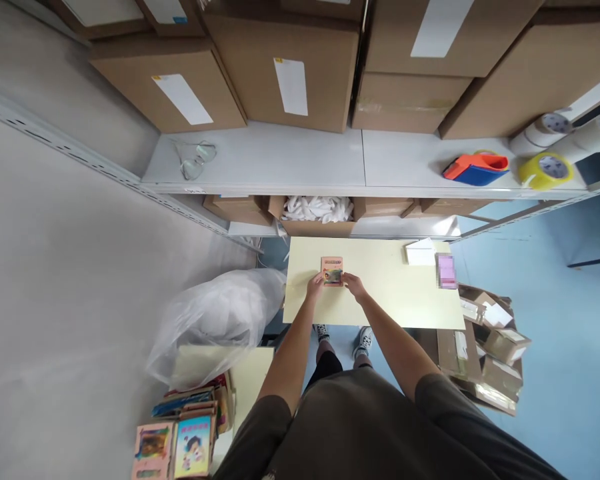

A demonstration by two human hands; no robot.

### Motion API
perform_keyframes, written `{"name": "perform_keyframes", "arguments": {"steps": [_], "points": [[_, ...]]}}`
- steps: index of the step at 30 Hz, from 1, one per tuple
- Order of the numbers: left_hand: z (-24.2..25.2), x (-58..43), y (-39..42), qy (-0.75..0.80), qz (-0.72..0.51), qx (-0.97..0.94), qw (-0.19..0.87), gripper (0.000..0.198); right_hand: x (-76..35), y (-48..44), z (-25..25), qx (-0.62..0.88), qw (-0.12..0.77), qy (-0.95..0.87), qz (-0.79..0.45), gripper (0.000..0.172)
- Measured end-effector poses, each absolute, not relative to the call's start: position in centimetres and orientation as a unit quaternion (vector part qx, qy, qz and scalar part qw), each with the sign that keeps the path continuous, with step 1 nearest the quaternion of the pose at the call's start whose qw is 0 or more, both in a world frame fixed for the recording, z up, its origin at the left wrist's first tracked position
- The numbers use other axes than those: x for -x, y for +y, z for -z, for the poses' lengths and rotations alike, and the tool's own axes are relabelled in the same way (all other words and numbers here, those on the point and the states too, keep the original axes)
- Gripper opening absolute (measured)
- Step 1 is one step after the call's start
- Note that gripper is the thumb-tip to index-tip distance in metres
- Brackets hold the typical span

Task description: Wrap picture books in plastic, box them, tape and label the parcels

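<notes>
A small pinkish book (pixel 333 264) with a dark picture on its cover is over the pale yellow table (pixel 385 293), near its far left part. My left hand (pixel 315 285) grips the left edge, fingers closed on it. At the opposite edge, my right hand (pixel 353 283) pinches the lower right side. Whether the book rests on the tabletop or is slightly lifted, I cannot tell. To the right lie a few white cards or slips (pixel 421 253) and a purple item with a blurred face (pixel 447 271).
Beyond the table, a shelf (pixel 300 157) bears cardboard boxes (pixel 290 73), tape rolls (pixel 550 168) and an orange-blue tape dispenser (pixel 477 168). Stacked books (pixel 194 443) and a large plastic bag (pixel 220 310) are left. Flattened and small cartons (pixel 495 353) fill a box on the right.
</notes>
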State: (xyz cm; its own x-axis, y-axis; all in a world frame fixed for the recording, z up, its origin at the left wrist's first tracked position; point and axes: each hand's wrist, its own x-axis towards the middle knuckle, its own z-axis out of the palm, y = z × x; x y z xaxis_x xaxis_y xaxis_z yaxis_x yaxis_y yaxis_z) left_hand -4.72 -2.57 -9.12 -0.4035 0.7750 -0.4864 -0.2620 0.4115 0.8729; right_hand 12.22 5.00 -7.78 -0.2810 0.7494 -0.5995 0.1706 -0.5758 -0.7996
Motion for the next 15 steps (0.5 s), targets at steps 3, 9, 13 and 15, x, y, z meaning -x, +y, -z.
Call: {"name": "perform_keyframes", "arguments": {"steps": [3,9,13,15], "points": [[9.8,9.0,-1.5,0.707,-0.498,-0.163,0.475,0.04,-7.6,6.2,8.1,0.586,0.181,-0.388,-0.688,0.042],[11.3,17.7,-0.1,0.744,-0.499,-0.161,0.414,0.027,1.1,8.0,8.7,0.505,0.169,-0.42,-0.735,0.044],[11.1,20.0,-0.1,0.727,-0.522,-0.209,0.393,0.025,2.9,8.3,8.8,0.467,0.178,-0.465,-0.731,0.045],[10.3,20.1,-0.3,0.718,-0.529,-0.253,0.375,0.025,2.4,8.4,8.5,0.462,0.197,-0.493,-0.711,0.048]]}}
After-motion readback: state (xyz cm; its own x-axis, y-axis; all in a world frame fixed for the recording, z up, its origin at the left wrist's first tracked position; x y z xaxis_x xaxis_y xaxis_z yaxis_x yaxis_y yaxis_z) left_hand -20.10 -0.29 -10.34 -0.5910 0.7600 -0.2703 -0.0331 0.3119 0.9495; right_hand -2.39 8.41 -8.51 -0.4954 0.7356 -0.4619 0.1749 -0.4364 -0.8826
